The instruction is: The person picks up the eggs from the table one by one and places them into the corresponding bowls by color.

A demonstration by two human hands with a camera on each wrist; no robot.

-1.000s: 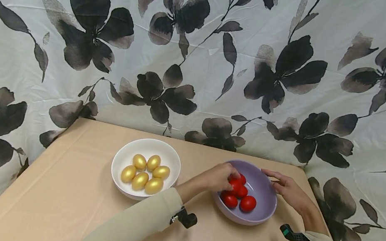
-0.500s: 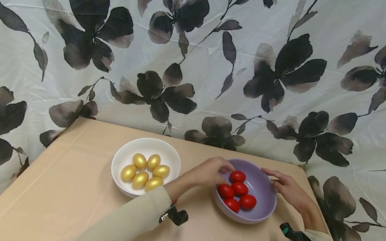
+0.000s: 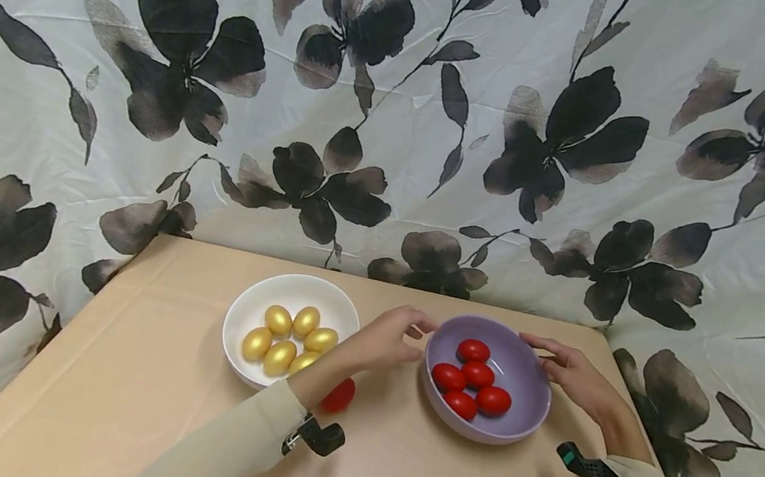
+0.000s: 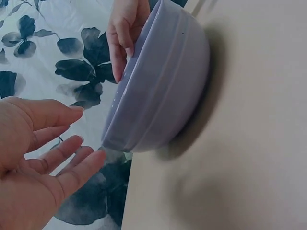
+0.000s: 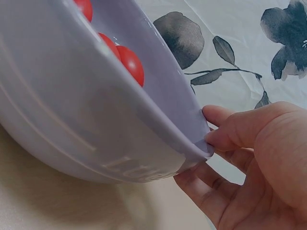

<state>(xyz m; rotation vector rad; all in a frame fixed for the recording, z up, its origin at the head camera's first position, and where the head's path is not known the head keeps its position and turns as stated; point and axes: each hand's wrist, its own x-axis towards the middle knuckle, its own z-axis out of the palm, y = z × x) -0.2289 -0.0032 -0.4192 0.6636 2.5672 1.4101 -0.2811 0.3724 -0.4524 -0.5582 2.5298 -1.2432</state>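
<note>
A purple bowl (image 3: pixel 525 394) stands on the table with several glossy red eggs (image 3: pixel 478 374) inside. My right hand (image 3: pixel 581 378) grips its right rim; in the right wrist view the thumb (image 5: pixel 220 136) is at the rim and fingers are against the outer wall. Just left of the bowl is my left hand (image 3: pixel 385 339), empty, its fingers (image 4: pixel 79 170) apart and loosely bent near the rim. Farther left, a white bowl (image 3: pixel 245 300) holds several gold eggs (image 3: pixel 279 357), partly hidden by my left forearm. Another red egg (image 3: pixel 339 396) shows beside my left wrist, partly covered.
The beige table (image 3: pixel 129 365) carries both bowls. Behind it hangs a white cloth (image 3: pixel 427 195) with dark flowers, which also covers the sides. A black wrist device (image 3: pixel 321 436) sits on the left sleeve and another black device (image 3: pixel 590 467) on the right.
My left hand has come out of the purple bowl and moved left, uncovering the red eggs inside. The red egg by my left wrist has come into sight. My right hand stays at the rim.
</note>
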